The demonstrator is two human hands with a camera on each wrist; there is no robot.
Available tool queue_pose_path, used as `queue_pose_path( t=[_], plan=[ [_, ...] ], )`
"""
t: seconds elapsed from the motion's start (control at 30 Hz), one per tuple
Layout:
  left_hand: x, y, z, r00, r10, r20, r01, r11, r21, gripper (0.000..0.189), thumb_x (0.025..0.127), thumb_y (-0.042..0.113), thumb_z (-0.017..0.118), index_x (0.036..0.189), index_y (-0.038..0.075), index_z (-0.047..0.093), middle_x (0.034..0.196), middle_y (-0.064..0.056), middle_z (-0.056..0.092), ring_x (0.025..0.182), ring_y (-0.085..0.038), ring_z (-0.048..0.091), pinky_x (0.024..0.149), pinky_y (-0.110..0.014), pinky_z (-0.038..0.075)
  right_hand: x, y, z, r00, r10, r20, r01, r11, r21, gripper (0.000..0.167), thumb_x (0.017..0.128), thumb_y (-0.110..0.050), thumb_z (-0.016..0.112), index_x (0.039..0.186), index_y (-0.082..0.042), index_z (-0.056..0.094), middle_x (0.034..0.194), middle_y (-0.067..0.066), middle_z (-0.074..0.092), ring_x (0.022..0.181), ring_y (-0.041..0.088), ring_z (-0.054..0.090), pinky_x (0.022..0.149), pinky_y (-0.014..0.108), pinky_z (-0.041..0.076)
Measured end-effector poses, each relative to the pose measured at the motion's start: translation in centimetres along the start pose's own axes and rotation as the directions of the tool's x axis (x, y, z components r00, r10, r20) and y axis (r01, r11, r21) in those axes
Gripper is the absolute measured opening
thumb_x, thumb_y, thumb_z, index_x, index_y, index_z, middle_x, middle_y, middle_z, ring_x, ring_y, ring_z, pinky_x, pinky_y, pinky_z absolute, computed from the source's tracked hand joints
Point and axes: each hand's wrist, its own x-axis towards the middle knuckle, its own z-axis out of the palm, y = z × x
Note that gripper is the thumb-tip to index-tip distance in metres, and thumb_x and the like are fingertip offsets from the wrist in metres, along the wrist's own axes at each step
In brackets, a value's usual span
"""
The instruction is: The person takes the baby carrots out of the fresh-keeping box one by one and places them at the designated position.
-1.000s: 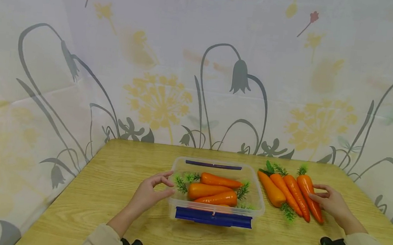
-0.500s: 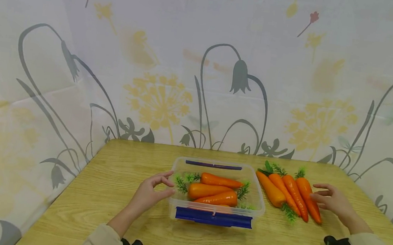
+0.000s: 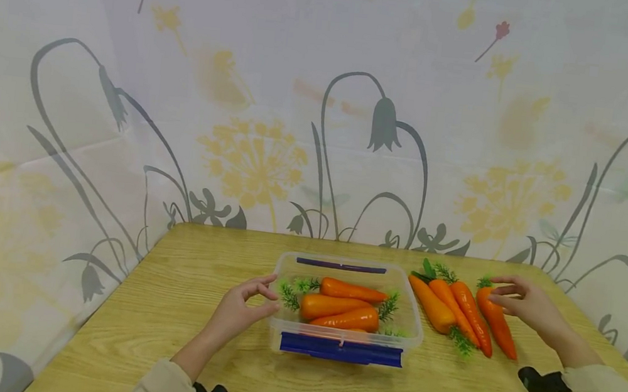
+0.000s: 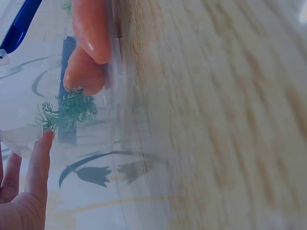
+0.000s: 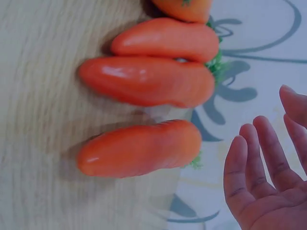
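Observation:
In the head view my left hand [image 3: 243,306] is at the left side of a clear plastic box [image 3: 415,322], its extended fingertips right at the rim. The left wrist view shows a finger [image 4: 38,167] at the box corner. Inside lie several orange carrots [image 3: 334,305] with green fronds. To the right, my right hand [image 3: 530,308] hovers at the leafy end of the outermost carrot [image 3: 497,324], overlapping it in the head view. In the right wrist view the fingers are extended and loosely bent, apart from that carrot [image 5: 141,148], with nothing between them.
Beside the outermost carrot, more loose carrots [image 3: 450,310] lie side by side on the wooden table [image 3: 200,254], right of the box. Blue latches [image 3: 341,350] hang at the box's front and back. A flower-printed curtain [image 3: 267,90] stands behind the table.
The loose carrots shifted slightly left, then the outermost one moved a little right, leaving a wider gap. My right hand has risen toward its leafy end. The left hand has stayed in place.

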Motion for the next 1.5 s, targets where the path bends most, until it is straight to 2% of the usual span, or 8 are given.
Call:
queue_pose_path(
  t=[0.2,0.33,0.5,0.77,1.07,1.5],
  plan=[
    [0.0,0.0,0.0,1.000,-0.002,0.002,0.002,1.000,-0.007,0.013,0.083,0.015,0.072,0.090,0.005,0.068,0.136,-0.003,0.050,0.129,-0.034,0.036,0.098,-0.059,0.031,0.8,-2.0,0.1,0.999,-0.035,0.016,0.035,0.999,0.018,0.048,0.094,-0.018,0.058,0.129,0.010,0.041,0.110,0.026,0.055,0.085,0.011,0.061,0.070,0.037,0.053],
    [0.0,-0.1,0.0,1.000,0.000,0.001,0.000,1.000,-0.010,0.012,0.083,0.013,0.071,0.090,0.005,0.068,0.136,-0.003,0.050,0.129,-0.034,0.037,0.098,-0.059,0.031,1.3,-3.4,0.2,0.999,-0.037,0.029,0.037,0.999,0.012,0.049,0.094,-0.020,0.058,0.131,0.008,0.041,0.111,0.025,0.055,0.085,0.010,0.060,0.072,0.038,0.052],
    [0.1,-0.2,0.1,1.000,-0.005,-0.006,0.004,1.000,-0.003,0.011,0.083,0.012,0.071,0.090,0.005,0.068,0.136,-0.002,0.050,0.129,-0.034,0.036,0.099,-0.059,0.031,1.9,-5.0,0.7,0.998,-0.036,0.055,0.035,0.999,0.005,0.048,0.094,-0.022,0.057,0.131,0.005,0.043,0.113,0.023,0.054,0.090,0.011,0.058,0.073,0.033,0.051],
    [0.1,-0.1,0.0,1.000,-0.016,-0.005,0.016,1.000,-0.008,0.011,0.083,0.013,0.071,0.091,0.006,0.068,0.136,0.001,0.050,0.130,-0.032,0.035,0.100,-0.058,0.030,3.1,-6.9,1.9,0.995,-0.076,0.067,0.075,0.997,0.022,0.046,0.092,-0.021,0.060,0.128,0.004,0.047,0.109,0.019,0.057,0.094,0.030,0.060,0.073,0.031,0.051],
    [0.0,-0.1,0.0,1.000,-0.014,-0.001,0.014,1.000,-0.010,0.011,0.083,0.013,0.071,0.090,0.006,0.068,0.135,0.000,0.050,0.130,-0.032,0.036,0.099,-0.058,0.031,4.2,-8.4,3.3,0.991,-0.104,0.088,0.097,0.992,0.084,0.044,0.092,-0.017,0.061,0.128,0.004,0.048,0.111,0.023,0.055,0.094,0.029,0.059,0.074,0.027,0.051],
    [0.0,0.0,-0.1,1.000,-0.018,0.001,0.018,1.000,-0.008,0.012,0.083,0.014,0.071,0.091,0.006,0.068,0.136,0.000,0.050,0.130,-0.033,0.036,0.099,-0.058,0.031,6.1,-10.5,5.2,0.977,-0.159,0.140,0.145,0.984,0.104,0.042,0.090,-0.016,0.063,0.125,0.004,0.050,0.110,0.022,0.057,0.096,0.029,0.059,0.076,0.033,0.052]
  ],
)
